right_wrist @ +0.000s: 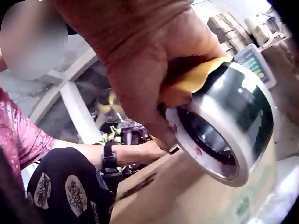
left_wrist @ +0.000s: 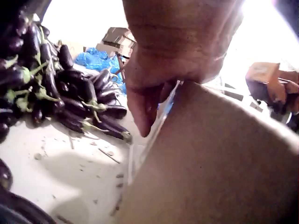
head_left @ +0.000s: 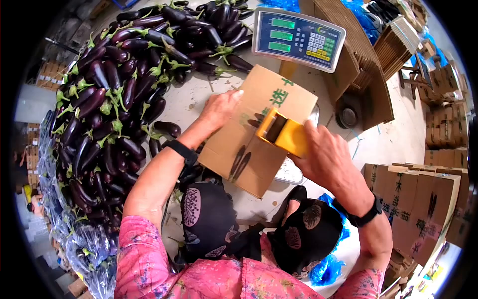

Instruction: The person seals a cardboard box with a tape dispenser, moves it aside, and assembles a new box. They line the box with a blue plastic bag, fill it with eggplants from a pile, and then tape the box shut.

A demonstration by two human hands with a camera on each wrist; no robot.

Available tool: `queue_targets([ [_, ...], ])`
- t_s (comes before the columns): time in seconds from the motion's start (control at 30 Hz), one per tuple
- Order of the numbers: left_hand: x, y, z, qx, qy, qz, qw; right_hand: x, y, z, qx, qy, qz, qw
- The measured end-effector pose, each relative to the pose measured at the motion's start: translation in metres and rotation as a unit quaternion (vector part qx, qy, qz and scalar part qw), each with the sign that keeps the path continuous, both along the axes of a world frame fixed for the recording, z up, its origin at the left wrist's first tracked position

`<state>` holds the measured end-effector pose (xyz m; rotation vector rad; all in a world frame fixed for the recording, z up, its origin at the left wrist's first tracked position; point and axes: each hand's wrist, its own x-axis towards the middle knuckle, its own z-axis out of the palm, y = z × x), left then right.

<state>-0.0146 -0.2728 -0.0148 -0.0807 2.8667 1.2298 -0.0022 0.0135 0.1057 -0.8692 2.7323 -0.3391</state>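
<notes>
A cardboard box (head_left: pixel 271 92) with green characters and printed dark eggplants is tilted in front of the person, over the scale. My left hand (head_left: pixel 219 110) holds its left edge; in the left wrist view, a finger of the left hand (left_wrist: pixel 145 88) hangs down over the box's side (left_wrist: pixel 215 154). The right hand (head_left: pixel 328 154) grips a yellow tape dispenser (head_left: pixel 291 137) over the box's right part. Seen from the right wrist, a wide roll of tape (right_wrist: pixel 247 107) sits in the dispenser, close over the cardboard.
A large heap of eggplants (head_left: pixel 144 74) covers the left side, with clear plastic bags (head_left: pixel 94 254) along its edge. Behind the box stands the scale's display (head_left: pixel 298 37). An opened carton (head_left: pixel 368 74) stands at the back right, and stacked cartons (head_left: pixel 408 199) at the right.
</notes>
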Motion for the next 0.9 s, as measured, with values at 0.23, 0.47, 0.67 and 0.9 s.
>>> queue_targets([
  [0.23,-0.003,-0.002,0.0,-0.034,-0.02,-0.004,0.999,0.024,0.09,-0.076,-0.099,0.013,-0.028,0.995],
  [0.47,-0.003,-0.002,0.006,-0.036,-0.075,0.002,0.997,0.041,0.136,-0.155,-0.207,0.009,-0.064,0.976],
  [0.67,-0.005,-0.003,0.006,-0.034,-0.101,-0.003,0.994,0.072,0.195,-0.21,-0.171,-0.028,-0.13,0.976],
  [0.9,-0.006,-0.004,0.005,-0.02,-0.099,-0.001,0.995,0.095,0.227,-0.208,-0.112,-0.016,-0.148,0.982],
])
